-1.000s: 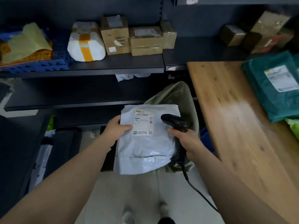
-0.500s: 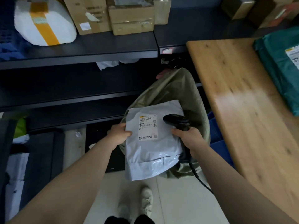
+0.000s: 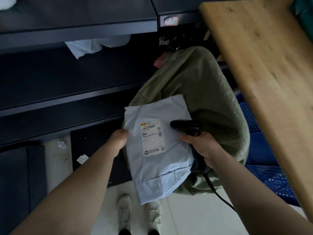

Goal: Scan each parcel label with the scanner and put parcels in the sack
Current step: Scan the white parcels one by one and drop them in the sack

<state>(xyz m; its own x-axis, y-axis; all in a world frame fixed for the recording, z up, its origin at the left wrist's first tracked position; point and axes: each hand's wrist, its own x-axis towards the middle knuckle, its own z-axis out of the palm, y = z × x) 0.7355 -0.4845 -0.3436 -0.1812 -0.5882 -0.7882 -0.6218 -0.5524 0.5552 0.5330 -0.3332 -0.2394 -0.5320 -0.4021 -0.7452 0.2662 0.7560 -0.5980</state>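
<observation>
**Parcel held over sack**

I see the left hand [image 3: 118, 141] pinching the edge of the grey parcel [image 3: 159, 170], label [image 3: 153, 139] up, above the green sack [image 3: 203, 92]. The right hand [image 3: 203, 146] grips the black scanner [image 3: 185, 128]; its fingers are mostly hidden, likely curled.

Dim light down here. Dark metal shelving [image 3: 76, 31] runs along the left, with a red-edged label tag [image 3: 171, 20] on its rail. A wooden table [image 3: 262, 82] juts in at right, blue plastic crates [image 3: 271, 180] low beside it, pale tiled floor [image 3: 194, 217] underfoot.
</observation>
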